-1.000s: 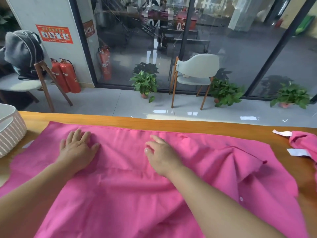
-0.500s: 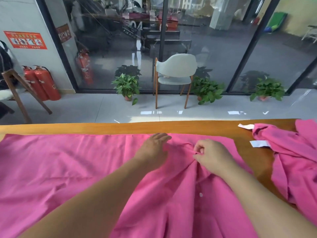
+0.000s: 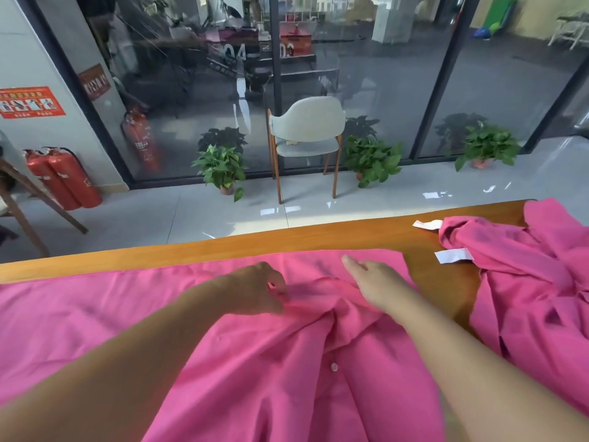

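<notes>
While smoothing is in hand: wooden table (image 3: 318,240), bearing all. Pink shirt (image 3: 95,314), spread across it, bunched mid-front. Second pink garment (image 3: 526,282), heaped at right. Left hand (image 3: 255,291), fingers curled, pinching a shirt fold; right hand (image 3: 376,283), fingers straight, resting on cloth. Advised: anchor with right, draw fold leftward evenly. Button (image 3: 334,366): keep its placket straight.

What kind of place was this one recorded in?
Probably a commercial or office-type workspace, not a home: a long wooden table holding the pink shirt and a second tagged garment, a floor-to-ceiling glass wall, and red fire extinguishers below a red wall notice.
</notes>
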`<state>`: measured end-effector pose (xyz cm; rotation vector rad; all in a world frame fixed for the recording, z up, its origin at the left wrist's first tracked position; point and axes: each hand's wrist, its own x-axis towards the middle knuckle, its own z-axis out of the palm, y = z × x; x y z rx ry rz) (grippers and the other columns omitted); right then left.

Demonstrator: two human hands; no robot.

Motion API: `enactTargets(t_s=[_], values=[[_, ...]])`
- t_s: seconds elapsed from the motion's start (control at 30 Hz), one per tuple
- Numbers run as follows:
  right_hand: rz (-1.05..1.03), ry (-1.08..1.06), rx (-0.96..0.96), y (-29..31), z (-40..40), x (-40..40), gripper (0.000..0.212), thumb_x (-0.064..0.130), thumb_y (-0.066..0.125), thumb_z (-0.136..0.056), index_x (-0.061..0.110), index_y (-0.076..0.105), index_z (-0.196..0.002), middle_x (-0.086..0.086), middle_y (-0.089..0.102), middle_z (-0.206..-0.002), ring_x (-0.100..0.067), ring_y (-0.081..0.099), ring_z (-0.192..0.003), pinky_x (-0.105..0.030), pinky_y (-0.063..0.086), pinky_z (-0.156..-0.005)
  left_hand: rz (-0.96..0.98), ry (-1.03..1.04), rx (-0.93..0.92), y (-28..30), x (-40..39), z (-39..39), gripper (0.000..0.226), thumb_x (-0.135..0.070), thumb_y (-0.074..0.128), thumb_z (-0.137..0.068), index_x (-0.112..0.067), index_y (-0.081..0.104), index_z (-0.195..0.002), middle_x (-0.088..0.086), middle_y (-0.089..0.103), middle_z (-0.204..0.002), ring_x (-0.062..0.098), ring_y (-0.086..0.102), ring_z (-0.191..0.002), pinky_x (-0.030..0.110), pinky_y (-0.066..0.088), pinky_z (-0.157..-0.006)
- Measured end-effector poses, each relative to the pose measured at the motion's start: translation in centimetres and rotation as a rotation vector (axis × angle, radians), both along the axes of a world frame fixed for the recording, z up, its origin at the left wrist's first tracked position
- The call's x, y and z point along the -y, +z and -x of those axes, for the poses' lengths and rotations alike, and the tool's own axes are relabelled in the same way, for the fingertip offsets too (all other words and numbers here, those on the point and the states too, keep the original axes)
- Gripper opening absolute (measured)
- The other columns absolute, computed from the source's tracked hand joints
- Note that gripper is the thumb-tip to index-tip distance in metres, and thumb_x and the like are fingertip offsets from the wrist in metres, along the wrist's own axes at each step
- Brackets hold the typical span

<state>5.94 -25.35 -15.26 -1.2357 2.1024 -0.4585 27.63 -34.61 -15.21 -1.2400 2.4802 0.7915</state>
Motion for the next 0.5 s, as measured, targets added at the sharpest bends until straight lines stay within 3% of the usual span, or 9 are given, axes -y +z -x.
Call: enactTargets(t_s=[0.07,0.13,0.23,0.3,0.4,0.5], values=[[-0.131,0.013,-0.049,0.1,0.1,0.8,0.051,0.057,0.046,-0.097,0.012,0.068,-0.093,-0.013,0.070,-0.102,-0.026,0.065,-0.095,-0.030,0.044,-0.075,-0.167,0.178,-0.072,0.5,-0.1,0.8,0.046,-0.058,0.058,-0.084,-0.021,0.070,-0.108,-0.003,0.062,-0.102,0.019,0.057,-0.099,0.029,0.045,-0.091],[-0.210,0.122,-0.136,0.2,0.3,1.0,0.034,0.046,0.068,-0.086,0.013,0.069,-0.076,-0.004,0.067,-0.076,-0.022,0.063,-0.073,-0.028,0.047,-0.064,-0.081,0.270,-0.038,0.6,-0.1,1.5,0.048,-0.051,0.049,-0.096,-0.011,0.067,-0.115,0.002,0.063,-0.099,0.022,0.057,-0.096,0.027,0.043,-0.084],[-0.115,0.139,-0.080,-0.1,0.8,1.0,0.007,0.022,0.072,-0.084,0.017,0.076,-0.085,0.001,0.074,-0.086,-0.020,0.069,-0.082,-0.030,0.053,-0.076,0.134,0.158,0.130,0.3,0.1,1.8,0.042,-0.042,0.057,-0.094,-0.014,0.059,-0.125,0.004,0.061,-0.123,0.024,0.057,-0.113,0.028,0.046,-0.089],[0.048,0.033,0.000,0.0,1.1,0.9,0.008,0.018,0.065,-0.086,0.019,0.073,-0.083,0.005,0.072,-0.083,-0.017,0.066,-0.082,-0.029,0.051,-0.074,0.118,0.148,0.155,0.1,0.5,1.8,0.041,-0.039,0.062,-0.090,-0.020,0.061,-0.126,0.002,0.060,-0.124,0.023,0.057,-0.112,0.028,0.048,-0.089],[0.187,-0.067,-0.025,-0.2,1.9,1.1,0.015,0.029,0.060,-0.088,0.018,0.071,-0.090,0.008,0.071,-0.089,-0.017,0.063,-0.088,-0.029,0.048,-0.077,0.175,0.204,-0.046,0.1,1.1,2.4,0.023,-0.033,0.062,-0.092,-0.020,0.072,-0.109,-0.001,0.065,-0.094,0.020,0.059,-0.089,0.024,0.046,-0.072],[0.074,0.000,0.157,0.0,2.2,1.3,0.045,0.056,0.070,-0.075,0.032,0.063,-0.111,0.016,0.063,-0.107,-0.013,0.061,-0.101,-0.033,0.050,-0.086,0.309,0.256,-0.285,0.1,1.9,3.5,0.019,-0.025,0.059,-0.093,-0.021,0.072,-0.107,0.000,0.065,-0.105,0.022,0.059,-0.098,0.028,0.046,-0.081]])
